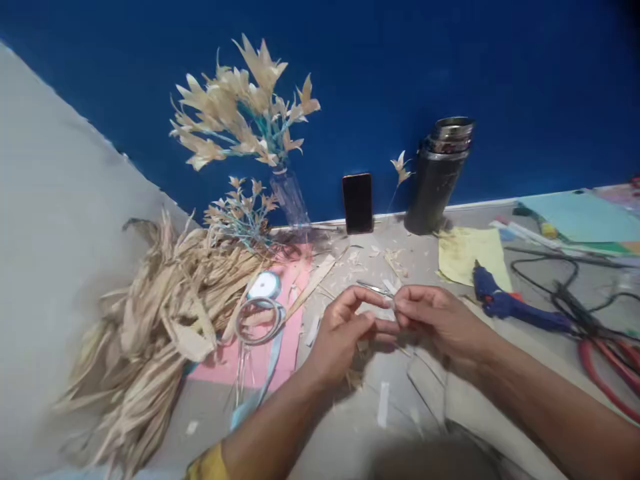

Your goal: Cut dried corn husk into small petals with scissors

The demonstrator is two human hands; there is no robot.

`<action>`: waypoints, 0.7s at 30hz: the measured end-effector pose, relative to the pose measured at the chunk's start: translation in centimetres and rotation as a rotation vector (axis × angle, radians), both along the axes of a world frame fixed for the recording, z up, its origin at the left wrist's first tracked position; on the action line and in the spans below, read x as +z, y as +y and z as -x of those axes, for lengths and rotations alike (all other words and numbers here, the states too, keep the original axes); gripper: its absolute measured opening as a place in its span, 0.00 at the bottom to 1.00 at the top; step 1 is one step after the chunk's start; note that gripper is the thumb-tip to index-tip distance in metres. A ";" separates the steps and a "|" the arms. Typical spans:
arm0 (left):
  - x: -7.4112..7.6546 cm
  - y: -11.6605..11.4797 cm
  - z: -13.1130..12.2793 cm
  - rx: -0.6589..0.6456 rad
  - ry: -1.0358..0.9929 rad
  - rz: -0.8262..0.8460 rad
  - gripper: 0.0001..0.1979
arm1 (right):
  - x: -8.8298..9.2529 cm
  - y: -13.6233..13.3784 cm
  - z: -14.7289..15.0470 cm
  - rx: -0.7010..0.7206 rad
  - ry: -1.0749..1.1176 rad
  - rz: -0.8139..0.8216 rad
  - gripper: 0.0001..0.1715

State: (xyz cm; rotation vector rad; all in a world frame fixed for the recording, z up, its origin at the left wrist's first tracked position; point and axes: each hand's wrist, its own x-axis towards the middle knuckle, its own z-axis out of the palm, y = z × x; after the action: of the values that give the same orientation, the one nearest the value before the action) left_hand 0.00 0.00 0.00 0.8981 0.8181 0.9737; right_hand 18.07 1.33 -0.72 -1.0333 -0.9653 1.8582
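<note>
My left hand and my right hand meet above the middle of the table, fingertips touching. The thumb and index finger of my right hand are pinched together, and the curled fingers of my left hand reach to the same spot. Whatever is between the fingertips is too small and blurred to name. Just beyond my fingers shows a slim metal tool, perhaps scissors, partly hidden. Thin dark wire-like lines run below my right hand. Husk scraps and a white strip lie around my hands.
Dried corn husks heap at left, beside a ribbon spool and wire coil on pink paper. Husk flowers fill a clear bottle. Behind stand a phone and flask; right, a glue gun.
</note>
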 end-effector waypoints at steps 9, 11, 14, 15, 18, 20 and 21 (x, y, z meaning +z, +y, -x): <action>0.5 0.7 -0.1 0.239 0.264 -0.038 0.12 | -0.3 -0.1 -0.1 0.065 -0.192 -0.056 0.24; 0.5 0.8 0.0 0.261 0.357 -0.110 0.11 | -0.2 -0.1 -0.1 0.057 -0.232 -0.075 0.24; 0.7 0.8 0.8 0.361 0.585 -0.246 0.08 | 0.1 0.0 -0.5 0.050 -0.269 -0.083 0.23; 0.9 0.6 1.2 0.384 0.667 -0.280 0.06 | 0.1 0.0 -0.8 0.049 -0.273 -0.084 0.22; 1.2 -0.3 2.9 0.206 0.900 -0.340 0.05 | 0.0 0.4 -1.4 0.015 -0.306 -0.126 0.20; 1.2 -1.2 3.8 0.033 1.014 -0.366 0.10 | -0.1 0.6 -1.8 -0.016 -0.340 -0.164 0.19; 1.1 -1.6 4.2 -0.018 1.059 -0.368 0.12 | -0.2 0.8 -1.9 -0.027 -0.353 -0.178 0.19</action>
State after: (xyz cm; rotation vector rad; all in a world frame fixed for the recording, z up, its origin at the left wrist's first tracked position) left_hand -4.19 -1.65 1.08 1.7886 1.5278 0.5876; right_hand 19.99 2.08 -0.92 -1.2809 -1.2884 1.5627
